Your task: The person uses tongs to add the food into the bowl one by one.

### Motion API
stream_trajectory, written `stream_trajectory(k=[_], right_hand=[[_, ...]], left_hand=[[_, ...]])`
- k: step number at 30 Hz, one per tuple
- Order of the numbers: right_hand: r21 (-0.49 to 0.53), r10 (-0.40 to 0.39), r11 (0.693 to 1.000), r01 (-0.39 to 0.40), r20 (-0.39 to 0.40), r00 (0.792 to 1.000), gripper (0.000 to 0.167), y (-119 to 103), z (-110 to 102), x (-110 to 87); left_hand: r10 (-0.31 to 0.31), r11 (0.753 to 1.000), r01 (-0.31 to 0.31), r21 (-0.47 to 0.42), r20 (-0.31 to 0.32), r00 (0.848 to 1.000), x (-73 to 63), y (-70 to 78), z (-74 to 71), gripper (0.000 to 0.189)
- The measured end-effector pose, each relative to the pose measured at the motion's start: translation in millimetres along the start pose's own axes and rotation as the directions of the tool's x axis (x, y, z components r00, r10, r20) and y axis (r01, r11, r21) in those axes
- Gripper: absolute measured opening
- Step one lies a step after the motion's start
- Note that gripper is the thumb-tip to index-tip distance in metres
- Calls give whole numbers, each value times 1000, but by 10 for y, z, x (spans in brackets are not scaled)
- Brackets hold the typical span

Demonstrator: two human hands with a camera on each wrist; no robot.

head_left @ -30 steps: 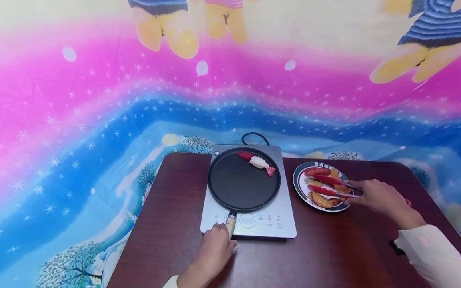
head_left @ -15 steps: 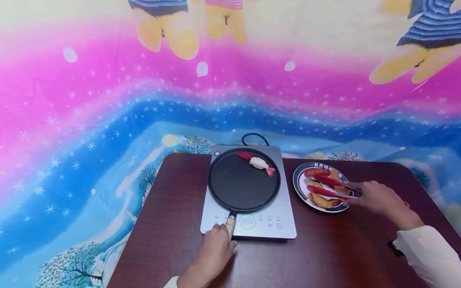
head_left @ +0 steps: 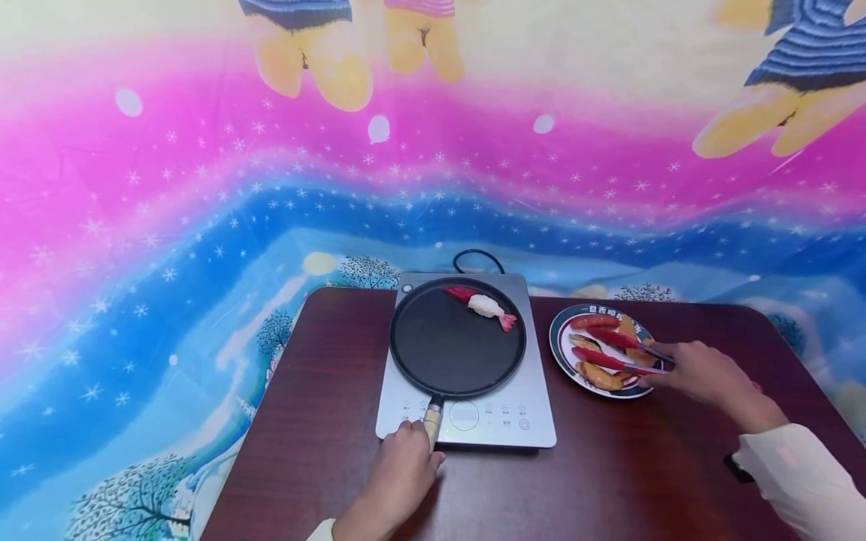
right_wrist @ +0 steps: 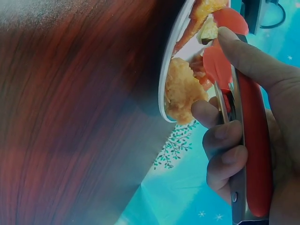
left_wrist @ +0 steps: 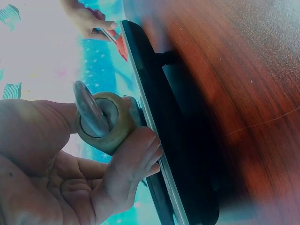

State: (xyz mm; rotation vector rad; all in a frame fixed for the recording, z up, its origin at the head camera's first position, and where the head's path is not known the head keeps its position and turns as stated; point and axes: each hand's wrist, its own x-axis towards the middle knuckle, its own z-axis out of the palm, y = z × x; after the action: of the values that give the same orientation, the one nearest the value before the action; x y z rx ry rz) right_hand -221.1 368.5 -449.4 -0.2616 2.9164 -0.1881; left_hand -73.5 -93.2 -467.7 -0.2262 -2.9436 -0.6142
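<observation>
My left hand (head_left: 404, 467) grips the wooden handle (left_wrist: 110, 140) of a round black frying pan (head_left: 446, 349), its metal hanging loop facing the left wrist view. Near the pan's far right rim lie a white piece with a pink shrimp tail (head_left: 489, 306) and a dark red piece (head_left: 459, 292). My right hand (head_left: 707, 376) holds red-tipped tongs (right_wrist: 255, 140), fingers curled round the arms. Their spread red tips are over a plate (head_left: 556, 347), around a small greenish-edged piece (head_left: 585, 342). A sausage (head_left: 595, 321) and a golden fried piece (head_left: 598, 376) lie on the plate too.
Beneath the pan is a silver induction cooker (head_left: 537, 398) with printed touch controls, its black cord (head_left: 480, 251) looping out behind. Plate and cooker stand side by side on a dark red wooden table (head_left: 609, 473). A patterned cloth (head_left: 338, 173) hangs behind the table.
My right hand and the tongs have shifted slightly left over the plate, with the red tips still apart. The left hand and pan stay in place.
</observation>
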Motion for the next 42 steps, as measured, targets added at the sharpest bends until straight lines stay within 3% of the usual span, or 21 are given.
stream_trajectory(k=[10, 17, 27, 42], right_hand=[[25, 18, 1000, -18, 13, 1000, 83, -25, 39, -24], [-17, 2, 1000, -2, -34, 999, 76, -35, 59, -39], [61, 29, 998, -26, -56, 998, 80, -65, 44, -87], [55, -5, 998, 9, -85, 996, 78, -136, -37, -86]], left_hand=[[0, 1000, 0, -1, 2, 1000, 0, -6, 2, 36], [8, 1000, -8, -1, -5, 1000, 0, -5, 1, 37], [16, 1000, -16, 9, -16, 1000, -5, -8, 4, 37], [17, 1000, -16, 7, -13, 1000, -9, -6, 5, 36]])
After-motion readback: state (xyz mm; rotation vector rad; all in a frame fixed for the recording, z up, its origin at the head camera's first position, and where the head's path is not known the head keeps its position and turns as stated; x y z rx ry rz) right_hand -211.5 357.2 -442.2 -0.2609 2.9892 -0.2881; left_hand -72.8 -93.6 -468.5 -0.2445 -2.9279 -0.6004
